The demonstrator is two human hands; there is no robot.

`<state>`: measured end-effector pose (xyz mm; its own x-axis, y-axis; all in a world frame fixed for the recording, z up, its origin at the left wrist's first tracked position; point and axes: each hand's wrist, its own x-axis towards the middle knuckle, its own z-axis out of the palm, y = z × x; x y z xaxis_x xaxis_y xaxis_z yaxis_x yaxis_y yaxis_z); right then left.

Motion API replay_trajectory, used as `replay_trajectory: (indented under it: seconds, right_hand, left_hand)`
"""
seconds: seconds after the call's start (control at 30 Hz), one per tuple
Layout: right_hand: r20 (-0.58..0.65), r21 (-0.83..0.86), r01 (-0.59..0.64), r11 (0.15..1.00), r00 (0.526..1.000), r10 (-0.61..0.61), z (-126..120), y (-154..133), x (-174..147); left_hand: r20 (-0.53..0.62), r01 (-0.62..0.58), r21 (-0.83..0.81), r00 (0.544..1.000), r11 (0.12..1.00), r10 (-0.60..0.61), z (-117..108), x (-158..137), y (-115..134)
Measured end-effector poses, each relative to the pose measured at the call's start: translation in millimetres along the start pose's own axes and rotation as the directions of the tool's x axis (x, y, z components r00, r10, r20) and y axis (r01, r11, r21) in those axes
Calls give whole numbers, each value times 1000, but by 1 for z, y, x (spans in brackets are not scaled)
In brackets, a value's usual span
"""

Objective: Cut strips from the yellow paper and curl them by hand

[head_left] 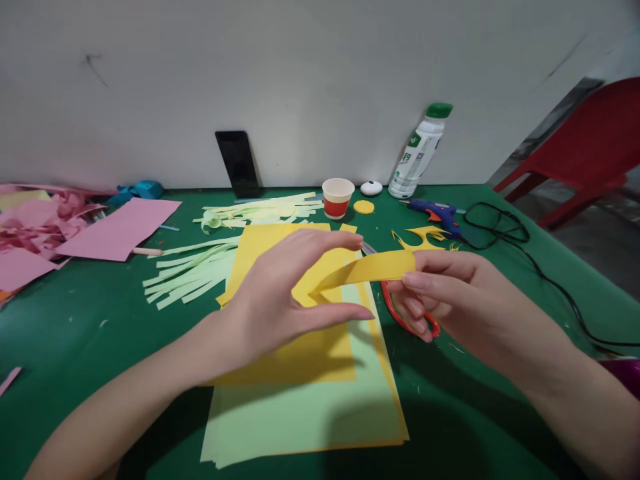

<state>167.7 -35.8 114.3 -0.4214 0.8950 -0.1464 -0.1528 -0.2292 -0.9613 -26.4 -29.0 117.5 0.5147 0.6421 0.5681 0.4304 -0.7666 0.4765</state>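
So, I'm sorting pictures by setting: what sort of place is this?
Probably an indoor papercraft workspace: a hot glue gun and red-handled scissors lie on the green table, and the right hand pinches a yellow paper strip.

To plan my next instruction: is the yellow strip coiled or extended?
Extended, gently curved: the yellow strip runs from the right hand toward the open left hand, and no coil shows.

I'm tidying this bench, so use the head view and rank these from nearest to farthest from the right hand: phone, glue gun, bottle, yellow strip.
1. Yellow strip: pinched in the right hand.
2. Glue gun: just beyond that hand.
3. Bottle: farther back, by the white wall.
4. Phone: well over to the left, also by the wall.
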Motion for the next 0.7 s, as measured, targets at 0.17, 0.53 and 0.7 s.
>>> replay_trajectory:
  seconds: [0.17,0.53,0.7]
  right_hand:
    - [17,0,-3,1000,1000,3,-2,-1,-1]
    - [-39,-106,89,990,995,-93,-14,-5,5]
    - [-85,-171,56,984,994,-71,-16,-2,9]
  left_hand:
    - [152,240,-221,966,945,-210,4,5,-10]
    - [440,599,-571,801,561,-407,1,4,-6]
    - [470,632,-600,775,491,-423,6,4,-7]
